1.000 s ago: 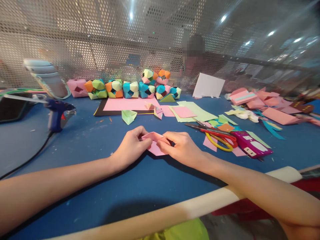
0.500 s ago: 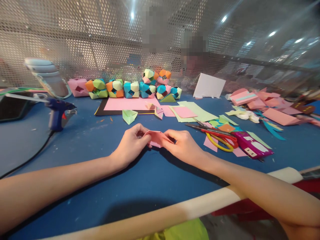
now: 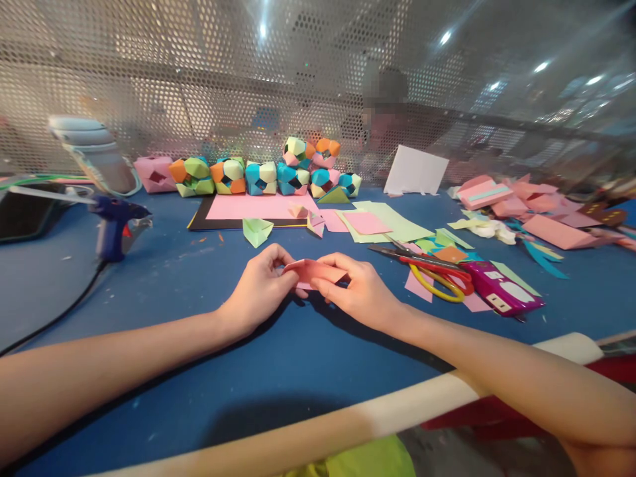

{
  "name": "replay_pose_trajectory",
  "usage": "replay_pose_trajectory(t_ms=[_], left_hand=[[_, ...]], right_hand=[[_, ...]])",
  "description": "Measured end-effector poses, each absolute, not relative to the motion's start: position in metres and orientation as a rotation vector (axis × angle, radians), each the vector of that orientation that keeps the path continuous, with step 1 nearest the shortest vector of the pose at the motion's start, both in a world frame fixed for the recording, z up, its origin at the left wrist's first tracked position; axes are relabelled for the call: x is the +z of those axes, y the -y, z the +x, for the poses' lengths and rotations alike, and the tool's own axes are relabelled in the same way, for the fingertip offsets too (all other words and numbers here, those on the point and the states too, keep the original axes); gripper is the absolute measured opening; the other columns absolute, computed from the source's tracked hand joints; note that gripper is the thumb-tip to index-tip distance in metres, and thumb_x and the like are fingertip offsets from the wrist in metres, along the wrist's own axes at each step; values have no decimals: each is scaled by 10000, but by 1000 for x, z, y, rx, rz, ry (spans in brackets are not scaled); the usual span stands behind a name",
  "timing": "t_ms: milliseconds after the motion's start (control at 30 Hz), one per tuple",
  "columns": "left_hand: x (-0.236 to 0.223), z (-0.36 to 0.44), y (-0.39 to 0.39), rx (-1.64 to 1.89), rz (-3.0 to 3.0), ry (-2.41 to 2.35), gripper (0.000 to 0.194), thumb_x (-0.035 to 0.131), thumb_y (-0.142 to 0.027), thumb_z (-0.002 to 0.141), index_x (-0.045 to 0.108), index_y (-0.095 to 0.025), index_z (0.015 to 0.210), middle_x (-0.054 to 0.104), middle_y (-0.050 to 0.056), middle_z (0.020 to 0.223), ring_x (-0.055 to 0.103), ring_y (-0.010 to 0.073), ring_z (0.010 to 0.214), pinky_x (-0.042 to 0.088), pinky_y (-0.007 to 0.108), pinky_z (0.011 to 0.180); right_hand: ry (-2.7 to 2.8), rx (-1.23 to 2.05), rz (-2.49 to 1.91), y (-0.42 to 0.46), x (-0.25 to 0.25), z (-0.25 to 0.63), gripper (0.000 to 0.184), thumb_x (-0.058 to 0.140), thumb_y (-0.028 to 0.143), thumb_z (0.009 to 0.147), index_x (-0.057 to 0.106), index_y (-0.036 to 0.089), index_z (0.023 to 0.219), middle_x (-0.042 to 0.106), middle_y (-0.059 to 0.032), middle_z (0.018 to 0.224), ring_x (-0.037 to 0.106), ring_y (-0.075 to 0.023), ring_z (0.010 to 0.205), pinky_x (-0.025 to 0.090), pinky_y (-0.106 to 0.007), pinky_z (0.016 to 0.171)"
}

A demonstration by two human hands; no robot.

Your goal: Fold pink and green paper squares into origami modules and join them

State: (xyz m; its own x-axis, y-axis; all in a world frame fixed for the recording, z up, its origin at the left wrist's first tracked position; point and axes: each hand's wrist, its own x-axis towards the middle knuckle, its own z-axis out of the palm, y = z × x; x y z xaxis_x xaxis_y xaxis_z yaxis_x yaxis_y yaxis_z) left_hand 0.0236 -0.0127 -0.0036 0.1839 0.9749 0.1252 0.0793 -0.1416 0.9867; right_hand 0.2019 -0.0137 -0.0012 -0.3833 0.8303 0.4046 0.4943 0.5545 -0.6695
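Observation:
Between both hands, just above the blue table, is a folded piece of pink paper (image 3: 318, 270). My left hand (image 3: 265, 281) pinches its left end with thumb and fingers. At the right end my right hand (image 3: 360, 288) grips it, the thumb lying along the near side and a flap showing past the fingers. Beyond the left hand lies a folded light green paper piece (image 3: 258, 232). A small folded pink piece (image 3: 315, 224) stands near the edge of a pink sheet (image 3: 253, 207).
A blue glue gun (image 3: 113, 225) with its cord stands left. Folded paper balls (image 3: 261, 179) line the back by the perforated metal screen. To the right lie scissors (image 3: 437, 265), a purple packet (image 3: 504, 288), paper scraps and a pink paper pile (image 3: 521, 199). A pale padded edge (image 3: 397, 404) runs in front.
My right thumb and fingers have shifted left along the pink paper, and more of its right-hand flap shows. The left hand has barely moved.

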Motion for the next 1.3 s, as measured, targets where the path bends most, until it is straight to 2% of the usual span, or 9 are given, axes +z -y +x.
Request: replay_pose_trajectory(t_ms=[133,300,400,600,800,967,1200,1300], left_hand=[[-4,23,12,1100,1445,-1070,121,551,-155,738,444,-210,742,633,-45,585,676,158,564,514,263,554],[-4,25,12,1094,1418,-1037,137,560,-150,725,446,-200,781,608,-49,633,674,145,553,529,259,547],[-3,26,12,1094,1389,-1012,150,576,-163,724,454,-191,807,595,-49,688,675,137,553,536,257,547],[1,26,16,1092,1399,-982,206,640,-292,736,509,-166,833,612,-15,826,678,132,627,571,291,644],[3,26,17,1063,1369,-1000,239,655,-313,738,564,-153,891,642,13,893,677,151,712,576,334,743],[-1,25,15,1083,1344,-908,265,631,-380,791,626,-145,915,635,20,900,648,141,752,589,326,730],[-1,26,15,1093,1314,-925,263,626,-369,814,641,-121,903,635,19,862,625,123,754,592,283,718],[-1,26,14,1105,1290,-934,271,637,-379,805,641,-121,890,620,19,869,619,132,787,592,291,731]], right_hand=[[2021,637,-1079,15,-3,201,253,562,201,798,552,191,1051,675,3,736,599,-115,536,470,-244,566],[2038,606,-1077,15,-2,201,259,537,155,771,560,190,1026,624,38,618,599,-121,527,464,-238,556],[2021,668,-1089,15,0,201,247,536,149,759,564,187,1002,648,29,657,605,-116,528,469,-233,554],[1978,739,-1132,14,3,202,235,564,162,769,592,179,1001,694,-6,797,621,-111,582,484,-235,594],[1993,705,-1137,12,4,203,238,567,158,766,604,182,1000,689,5,759,622,-119,594,475,-240,597],[2006,723,-1162,12,4,203,235,568,155,770,607,178,1001,663,32,662,617,-120,563,466,-238,590],[1998,643,-1129,11,3,206,296,622,333,803,583,167,1044,693,-27,818,627,-146,671,468,-258,620],[1968,623,-1026,11,4,209,238,498,367,888,579,169,994,669,-26,794,617,-140,695,467,-259,641]])
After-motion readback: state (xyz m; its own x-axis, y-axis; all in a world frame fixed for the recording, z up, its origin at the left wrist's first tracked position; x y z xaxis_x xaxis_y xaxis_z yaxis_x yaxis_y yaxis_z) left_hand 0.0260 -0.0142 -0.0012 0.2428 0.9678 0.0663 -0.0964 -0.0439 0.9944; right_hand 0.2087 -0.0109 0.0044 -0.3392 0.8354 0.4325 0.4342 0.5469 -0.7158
